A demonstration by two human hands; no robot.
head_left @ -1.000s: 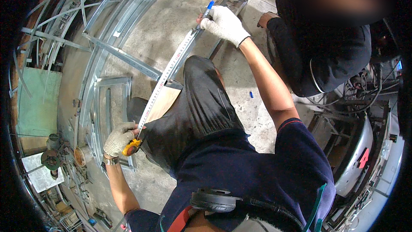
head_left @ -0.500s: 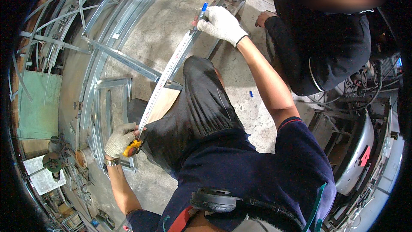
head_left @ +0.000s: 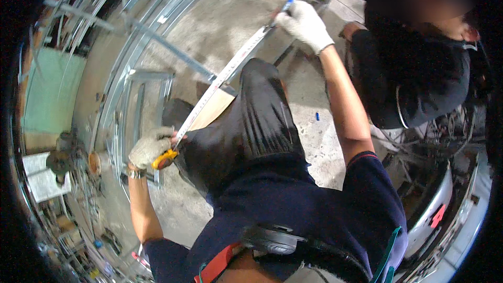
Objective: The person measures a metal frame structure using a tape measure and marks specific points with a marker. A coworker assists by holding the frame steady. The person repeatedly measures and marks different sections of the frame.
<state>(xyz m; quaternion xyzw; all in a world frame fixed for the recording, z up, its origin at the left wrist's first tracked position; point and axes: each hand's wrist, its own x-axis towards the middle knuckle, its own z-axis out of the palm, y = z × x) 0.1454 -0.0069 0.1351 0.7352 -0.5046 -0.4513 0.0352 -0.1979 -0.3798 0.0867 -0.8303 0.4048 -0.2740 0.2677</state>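
In my gloved left hand [head_left: 151, 149] is a yellow tape measure [head_left: 165, 159], the fingers closed around it at the near left. Its white blade [head_left: 220, 81] runs out straight, up and to the right, along a narrow metal bar. At the blade's far end my gloved right hand [head_left: 306, 26] is closed on a blue marker [head_left: 290, 2], which tilts up to the right. The marker's lower tip is hard to make out. Under the blade, beside my raised knee, a pale wooden board [head_left: 212, 111] shows in part.
A person in dark clothes [head_left: 414, 68] crouches at the far right, one hand near the bar's far end. Metal frames [head_left: 152, 76] lie on the floor to the left. A small blue cap [head_left: 317, 116] rests on the concrete. A grey rounded panel [head_left: 432, 209] stands at right.
The whole view has shifted and turned slightly. My right hand and the marker sit farther right, and the marker leans over more. Both hands keep their holds.
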